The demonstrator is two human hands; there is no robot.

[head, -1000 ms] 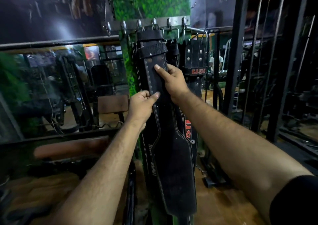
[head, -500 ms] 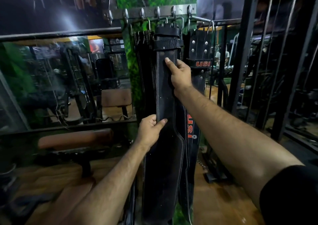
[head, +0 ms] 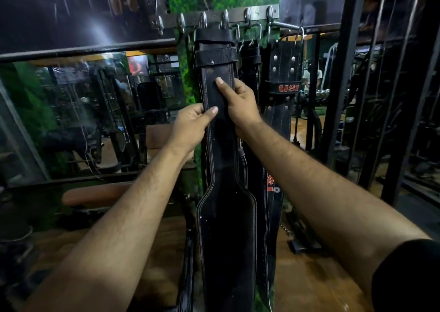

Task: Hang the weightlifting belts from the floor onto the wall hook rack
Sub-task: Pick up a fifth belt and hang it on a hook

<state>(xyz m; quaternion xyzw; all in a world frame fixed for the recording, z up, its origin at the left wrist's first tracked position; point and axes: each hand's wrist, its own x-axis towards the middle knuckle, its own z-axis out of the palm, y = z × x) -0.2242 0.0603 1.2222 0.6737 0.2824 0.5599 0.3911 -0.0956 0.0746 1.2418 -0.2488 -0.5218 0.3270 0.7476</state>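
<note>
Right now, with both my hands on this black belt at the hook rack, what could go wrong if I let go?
1. Both hands, left hand and right hand, grip the front belt. Whether its top sits fully on a hook of the rack cannot be seen, so it may drop when released.
2. It hangs crowded against the USI belt and another between them; tugging could knock a neighbour loose.
</note>
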